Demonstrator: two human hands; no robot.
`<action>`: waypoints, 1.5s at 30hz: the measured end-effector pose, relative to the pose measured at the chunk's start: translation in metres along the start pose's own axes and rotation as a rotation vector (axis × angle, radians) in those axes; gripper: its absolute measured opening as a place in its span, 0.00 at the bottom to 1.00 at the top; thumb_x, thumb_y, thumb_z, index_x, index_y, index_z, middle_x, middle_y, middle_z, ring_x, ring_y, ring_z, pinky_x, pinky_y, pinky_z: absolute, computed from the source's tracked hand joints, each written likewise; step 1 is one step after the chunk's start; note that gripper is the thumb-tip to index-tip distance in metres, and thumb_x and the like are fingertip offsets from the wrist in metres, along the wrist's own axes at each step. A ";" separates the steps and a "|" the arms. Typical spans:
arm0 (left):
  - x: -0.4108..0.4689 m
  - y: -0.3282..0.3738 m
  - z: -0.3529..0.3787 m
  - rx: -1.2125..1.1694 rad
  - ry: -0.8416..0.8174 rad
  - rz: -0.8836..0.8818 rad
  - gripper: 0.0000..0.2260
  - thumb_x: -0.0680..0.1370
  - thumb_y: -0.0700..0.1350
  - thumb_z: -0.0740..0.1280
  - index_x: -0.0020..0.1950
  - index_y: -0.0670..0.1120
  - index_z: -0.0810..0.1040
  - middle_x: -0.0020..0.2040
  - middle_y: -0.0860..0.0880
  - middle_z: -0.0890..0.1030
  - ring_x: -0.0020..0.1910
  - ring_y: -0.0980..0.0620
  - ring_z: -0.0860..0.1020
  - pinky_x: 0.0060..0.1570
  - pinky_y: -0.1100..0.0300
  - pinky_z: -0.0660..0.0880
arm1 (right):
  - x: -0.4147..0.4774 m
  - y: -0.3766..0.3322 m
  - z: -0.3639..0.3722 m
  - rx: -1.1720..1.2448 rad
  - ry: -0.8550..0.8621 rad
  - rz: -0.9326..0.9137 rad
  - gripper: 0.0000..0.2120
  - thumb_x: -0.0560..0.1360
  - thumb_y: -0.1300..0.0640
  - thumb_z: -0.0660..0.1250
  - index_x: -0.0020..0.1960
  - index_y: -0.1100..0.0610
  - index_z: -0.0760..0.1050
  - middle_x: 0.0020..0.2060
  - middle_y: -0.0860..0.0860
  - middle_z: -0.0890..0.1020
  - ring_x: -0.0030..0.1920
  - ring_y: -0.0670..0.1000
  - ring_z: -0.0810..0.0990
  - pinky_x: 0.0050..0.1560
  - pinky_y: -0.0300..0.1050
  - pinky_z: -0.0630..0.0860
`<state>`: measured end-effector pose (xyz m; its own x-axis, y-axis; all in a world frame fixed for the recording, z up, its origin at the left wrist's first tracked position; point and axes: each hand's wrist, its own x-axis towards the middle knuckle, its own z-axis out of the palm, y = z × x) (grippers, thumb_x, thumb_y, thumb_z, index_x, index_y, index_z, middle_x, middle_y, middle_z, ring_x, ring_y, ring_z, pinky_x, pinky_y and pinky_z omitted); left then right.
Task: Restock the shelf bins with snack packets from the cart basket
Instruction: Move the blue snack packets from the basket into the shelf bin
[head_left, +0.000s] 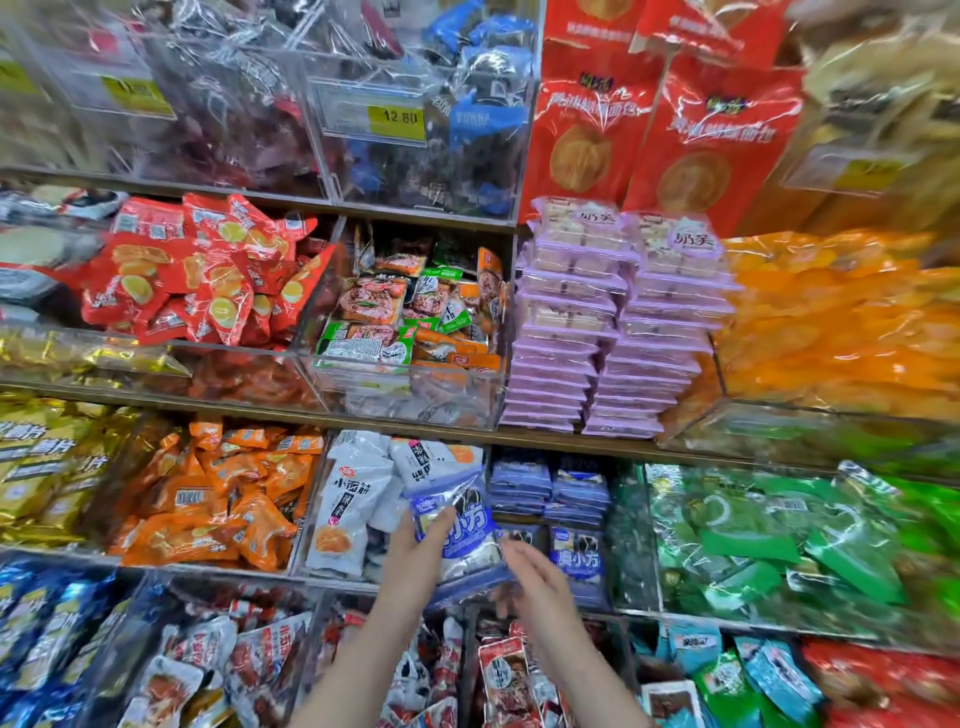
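Observation:
My left hand (415, 561) grips a blue-and-white snack packet (462, 525) and holds it up in front of the shelf, its thumb over the packet's left face. My right hand (535, 577) is just to the right of the packet's lower corner, fingers loosely curved and blurred; whether it touches the packet I cannot tell. Right behind the packet stands a clear bin (550, 499) with stacks of the same blue packets. The cart basket is not in view.
Clear shelf bins fill the view: white packets (353, 504) left of the blue bin, orange packets (218, 493) further left, green packets (753, 535) to the right. Purple trays (597, 322) are stacked on the shelf above. Mixed red and teal packets lie below.

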<state>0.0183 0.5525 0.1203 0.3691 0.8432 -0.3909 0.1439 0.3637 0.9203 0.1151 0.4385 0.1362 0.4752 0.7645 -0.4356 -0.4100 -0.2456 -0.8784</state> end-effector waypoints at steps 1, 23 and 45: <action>0.001 0.000 0.004 0.038 -0.014 0.032 0.36 0.76 0.59 0.66 0.78 0.48 0.55 0.77 0.48 0.59 0.74 0.48 0.61 0.69 0.51 0.61 | -0.001 0.002 -0.004 0.003 0.002 0.008 0.15 0.70 0.52 0.69 0.54 0.57 0.78 0.33 0.50 0.79 0.31 0.48 0.78 0.31 0.40 0.73; 0.008 -0.032 0.007 1.373 -0.103 0.830 0.25 0.75 0.56 0.58 0.66 0.42 0.75 0.66 0.46 0.76 0.67 0.47 0.73 0.70 0.48 0.54 | 0.091 0.011 -0.095 0.700 0.526 0.212 0.12 0.79 0.58 0.62 0.61 0.60 0.73 0.35 0.52 0.73 0.35 0.47 0.73 0.31 0.36 0.77; -0.005 -0.022 0.010 1.304 -0.094 0.869 0.27 0.76 0.55 0.55 0.67 0.39 0.73 0.66 0.43 0.75 0.67 0.44 0.72 0.74 0.48 0.51 | 0.039 0.030 -0.105 -0.002 0.376 0.111 0.09 0.79 0.62 0.61 0.59 0.58 0.73 0.49 0.56 0.80 0.46 0.52 0.81 0.44 0.42 0.78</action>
<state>0.0229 0.5365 0.1024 0.8038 0.5600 0.2007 0.5105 -0.8225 0.2507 0.2033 0.3985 0.0718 0.6804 0.4613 -0.5694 -0.4736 -0.3161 -0.8220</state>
